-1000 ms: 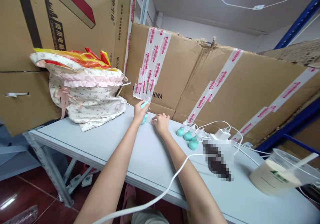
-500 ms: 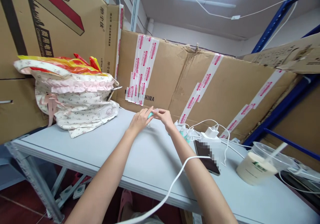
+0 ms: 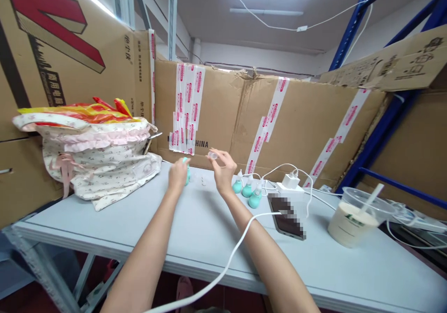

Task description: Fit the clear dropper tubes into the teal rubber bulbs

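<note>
My left hand (image 3: 177,175) is over the table with its fingers closed around a teal squeeze bulb (image 3: 187,175), mostly covered by the hand. To its right, my right hand (image 3: 224,167) is raised, pinching a small clear round plastic piece (image 3: 212,155) between thumb and fingers. Small clear parts (image 3: 204,181) lie on the table between the hands. Just right of my right hand stand three teal bulbs with clear nozzles: a left one (image 3: 237,186), a middle one (image 3: 247,190) and a front one (image 3: 254,200).
On the table (image 3: 199,229) are a floral cloth bag (image 3: 104,164) at left, a phone (image 3: 286,224), a white charger (image 3: 290,181) with cables, and a drink cup (image 3: 352,224) at right. A taped cardboard box (image 3: 223,112) walls the back. A white cable (image 3: 223,282) crosses in front.
My hands were together at a teal bulb half a second ago and have parted. The left went left with the bulb; the right holds the clear piece up. The view turned right.
</note>
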